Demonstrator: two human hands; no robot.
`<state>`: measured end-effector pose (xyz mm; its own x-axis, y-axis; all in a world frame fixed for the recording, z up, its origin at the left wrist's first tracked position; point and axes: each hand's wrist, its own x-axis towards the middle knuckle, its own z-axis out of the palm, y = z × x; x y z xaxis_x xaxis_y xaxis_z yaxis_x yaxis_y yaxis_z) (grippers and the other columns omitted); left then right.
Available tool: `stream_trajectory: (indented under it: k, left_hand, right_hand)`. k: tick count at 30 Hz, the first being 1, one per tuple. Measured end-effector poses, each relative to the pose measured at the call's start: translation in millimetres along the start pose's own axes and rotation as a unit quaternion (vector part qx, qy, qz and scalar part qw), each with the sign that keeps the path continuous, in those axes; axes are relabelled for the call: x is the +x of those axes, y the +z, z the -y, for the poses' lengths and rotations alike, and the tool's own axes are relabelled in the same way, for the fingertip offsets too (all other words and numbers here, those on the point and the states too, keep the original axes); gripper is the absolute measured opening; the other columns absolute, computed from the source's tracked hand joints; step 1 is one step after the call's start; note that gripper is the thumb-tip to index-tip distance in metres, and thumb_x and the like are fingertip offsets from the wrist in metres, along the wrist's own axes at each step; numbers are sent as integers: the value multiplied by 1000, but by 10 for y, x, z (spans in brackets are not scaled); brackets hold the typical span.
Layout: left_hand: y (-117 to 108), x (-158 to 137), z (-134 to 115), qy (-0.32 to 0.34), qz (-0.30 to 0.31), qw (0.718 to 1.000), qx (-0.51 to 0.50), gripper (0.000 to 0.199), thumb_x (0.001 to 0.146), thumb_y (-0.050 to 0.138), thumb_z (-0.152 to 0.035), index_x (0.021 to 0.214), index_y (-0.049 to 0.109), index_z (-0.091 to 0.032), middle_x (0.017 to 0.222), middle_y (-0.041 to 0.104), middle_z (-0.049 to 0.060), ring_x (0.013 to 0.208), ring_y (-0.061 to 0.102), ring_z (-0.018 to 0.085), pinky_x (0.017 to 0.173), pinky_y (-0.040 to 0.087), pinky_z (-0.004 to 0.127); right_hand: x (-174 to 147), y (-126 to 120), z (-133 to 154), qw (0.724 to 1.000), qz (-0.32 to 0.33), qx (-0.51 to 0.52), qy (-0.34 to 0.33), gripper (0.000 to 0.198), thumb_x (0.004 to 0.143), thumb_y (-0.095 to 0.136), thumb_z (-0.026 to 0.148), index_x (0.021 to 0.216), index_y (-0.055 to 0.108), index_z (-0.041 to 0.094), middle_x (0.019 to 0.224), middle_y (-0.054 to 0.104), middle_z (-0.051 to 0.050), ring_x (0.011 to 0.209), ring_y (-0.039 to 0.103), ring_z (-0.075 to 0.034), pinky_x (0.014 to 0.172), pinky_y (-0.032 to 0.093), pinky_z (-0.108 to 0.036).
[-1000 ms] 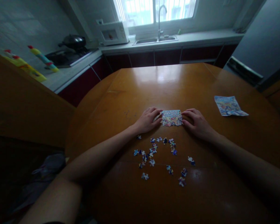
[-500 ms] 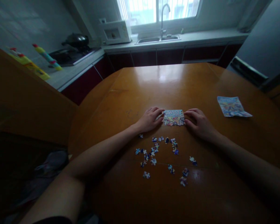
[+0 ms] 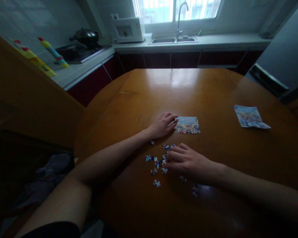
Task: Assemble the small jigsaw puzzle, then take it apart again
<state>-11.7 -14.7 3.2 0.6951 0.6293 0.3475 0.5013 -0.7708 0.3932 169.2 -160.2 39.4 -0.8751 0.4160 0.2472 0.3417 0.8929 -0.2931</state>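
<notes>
A partly joined jigsaw puzzle [image 3: 188, 125] lies flat on the table, its lower edge showing uneven tabs. Resting at its left edge is my left hand [image 3: 162, 125], fingers stretched out and the tips touching the puzzle's side. My right hand [image 3: 185, 159] is over the loose puzzle pieces [image 3: 157, 162] nearer to me. Its fingers are bent downward and close together, and the tips reach in among the pieces; whether a piece is between them is hidden. A few more pieces, such as a pale one [image 3: 156, 183], lie closer to me.
A creased picture sheet [image 3: 250, 116] lies at the right of the wooden table [image 3: 169, 96]. Beyond are a counter with a sink [image 3: 162, 41], a microwave [image 3: 128, 30], a stove with a dark pot [image 3: 85, 36], and yellow bottles [image 3: 53, 52]. A fridge stands at the right.
My right hand has left the puzzle's right edge and moved down and left to the loose pieces, covering some of them. My left hand has stayed at the puzzle. The view has shifted slightly.
</notes>
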Motion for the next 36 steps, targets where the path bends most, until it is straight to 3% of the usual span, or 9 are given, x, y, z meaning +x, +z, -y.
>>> stream_trajectory:
  k: [11,16,22,29,36]
  left_hand:
    - [3,19,0,6,12,1000,6,34,105,42,-38,130,57,-20,124,60,9,116,55,23,108,43,41]
    - [4,15,-9,6,10,1000,8,34,105,43,-38,131,57,-20,124,60,10,117,54,23,108,43,42]
    - [-14,16,-25,8,12,1000,14,34,104,44,-37,130,57,-19,123,60,10,116,55,23,109,43,41]
    - [-13,8,-11,1,17,1000,12,34,104,45,-38,131,56,-21,124,60,10,117,54,24,108,43,43]
    - [-5,3,17,4,14,1000,9,33,103,46,-37,132,56,-23,124,60,10,117,55,24,108,44,43]
  right_hand:
    - [302,-9,59,993,107,-44,-10,7,98,59,19,97,66,19,105,66,-7,96,51,-24,87,37,-40]
    - [287,-81,129,991,125,-46,14,8,98,55,16,98,63,17,105,64,-9,94,51,-24,89,41,-41]
    - [223,-132,130,988,151,34,-3,11,100,50,15,103,61,16,106,64,-9,96,55,-21,91,45,-36]
    - [210,-107,128,988,153,13,15,13,98,52,14,105,63,12,103,65,-12,98,56,-23,90,48,-39]
    - [178,-168,156,986,164,37,9,12,98,52,10,101,63,15,101,66,-8,91,61,-19,85,50,-33]
